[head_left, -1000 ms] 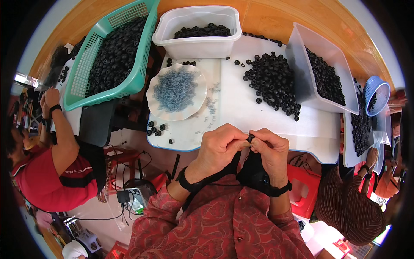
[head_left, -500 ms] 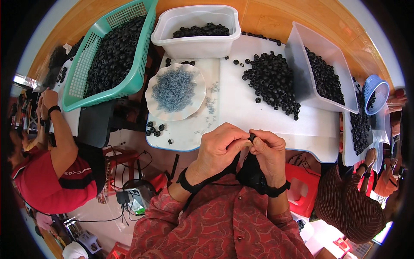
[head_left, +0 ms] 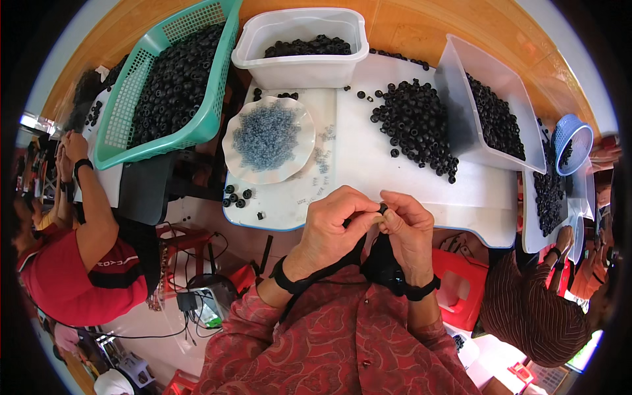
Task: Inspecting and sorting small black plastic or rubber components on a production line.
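Both my hands meet at the table's front edge around one small black ring-shaped part [head_left: 382, 208]. My left hand [head_left: 337, 222] pinches it from the left with thumb and forefinger. From the right, thumb and forefinger of my right hand [head_left: 409, 227] close on the same part. Fingers cover much of it. Beyond my hands, a heap of similar black parts [head_left: 413, 122] lies on the white tabletop [head_left: 375, 178]. A wavy-rimmed white plate [head_left: 234, 168] to the left bears a pile of small clear bluish pieces [head_left: 265, 138].
A green basket [head_left: 146, 155], a white tub [head_left: 299, 74] and a translucent bin [head_left: 484, 155] hold black parts. Several loose ones [head_left: 236, 197] lie near the left front edge. Co-workers sit left [head_left: 92, 263] and right [head_left: 536, 309]. A red stool [head_left: 454, 289] stands beside me.
My hands have shifted slightly, with the right fingers a little higher and the black part turned a bit between the fingertips. The things on the table stay put.
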Demonstrator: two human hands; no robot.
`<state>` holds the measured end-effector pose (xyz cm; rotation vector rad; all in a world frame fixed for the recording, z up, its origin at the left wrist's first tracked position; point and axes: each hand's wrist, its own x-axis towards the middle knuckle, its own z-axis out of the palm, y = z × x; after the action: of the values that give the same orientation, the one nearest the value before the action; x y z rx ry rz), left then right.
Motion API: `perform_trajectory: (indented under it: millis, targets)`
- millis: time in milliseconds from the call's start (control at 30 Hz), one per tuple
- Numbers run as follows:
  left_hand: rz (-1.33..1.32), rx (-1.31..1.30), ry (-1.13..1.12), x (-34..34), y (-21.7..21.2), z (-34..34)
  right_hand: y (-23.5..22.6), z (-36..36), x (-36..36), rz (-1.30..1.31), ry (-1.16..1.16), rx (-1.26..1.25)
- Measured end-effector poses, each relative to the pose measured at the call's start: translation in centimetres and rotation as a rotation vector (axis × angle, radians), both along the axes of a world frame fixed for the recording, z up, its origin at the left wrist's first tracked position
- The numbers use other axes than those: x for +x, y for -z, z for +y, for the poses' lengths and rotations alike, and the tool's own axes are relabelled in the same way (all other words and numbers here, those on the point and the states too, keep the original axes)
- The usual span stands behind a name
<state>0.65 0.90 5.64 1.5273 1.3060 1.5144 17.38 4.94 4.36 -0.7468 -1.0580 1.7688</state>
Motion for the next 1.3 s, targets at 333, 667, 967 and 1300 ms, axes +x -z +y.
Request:
perform_trajectory:
  millis: [333,667,967,1300]
  targets:
    - [0.022,0.041,-0.037,0.1,0.6,0.2,1.0,-0.9,-0.3,-0.109,0.034,0.000]
    - [-0.215,-0.073,-0.028,0.4,2.4,-0.3,1.8,-0.7,-1.4,-0.203,0.144,0.247]
    - [-0.398,-0.151,0.085,0.0,2.2,-0.4,0.6,-0.7,-1.6,-0.373,0.155,0.387]
    - [-0.623,-0.216,0.158,-0.2,3.3,-0.4,-0.3,-0.6,-1.0,-0.518,0.031,0.587]
